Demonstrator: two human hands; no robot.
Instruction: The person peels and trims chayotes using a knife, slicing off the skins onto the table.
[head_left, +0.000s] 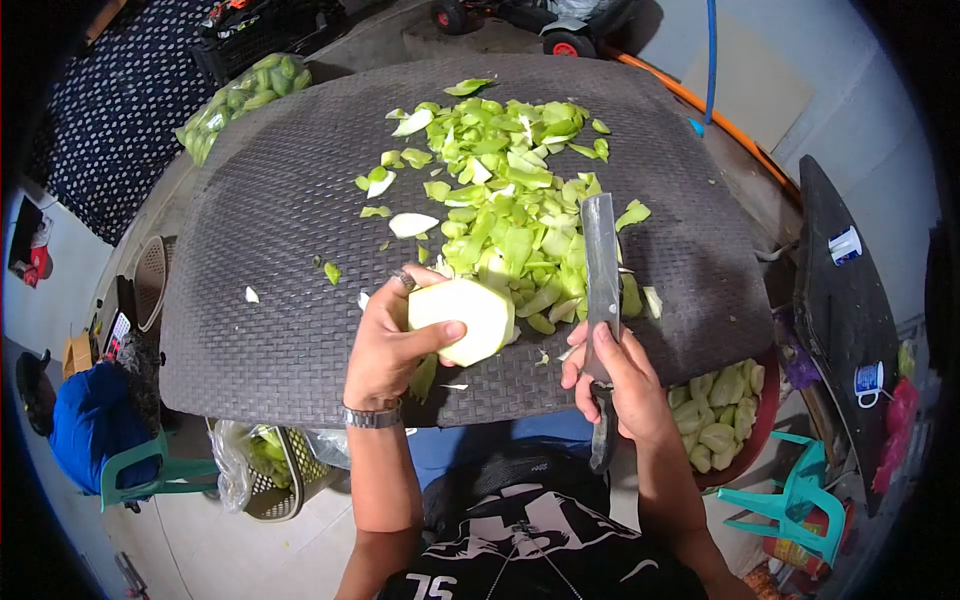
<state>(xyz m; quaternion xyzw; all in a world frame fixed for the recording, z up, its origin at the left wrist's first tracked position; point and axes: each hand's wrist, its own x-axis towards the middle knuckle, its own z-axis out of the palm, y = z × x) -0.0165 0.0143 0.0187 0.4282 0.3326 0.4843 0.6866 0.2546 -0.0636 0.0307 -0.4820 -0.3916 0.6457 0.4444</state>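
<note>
My left hand grips a pale, peeled fruit that looks like a chayote, its thumb pressed across the flat light face. In my right hand is a knife with a wide blade pointing away from me. My thumb lies on the lower part of the blade, and the dark handle hangs below the fingers. The knife is apart from the chayote, to its right. Beyond both hands, a heap of green peelings spreads over the dark woven tabletop.
A red basin of peeled chayotes stands below the table's right corner. A plastic bag of unpeeled green ones sits past the far left edge. A basket is under the near left edge. Teal stools stand on either side.
</note>
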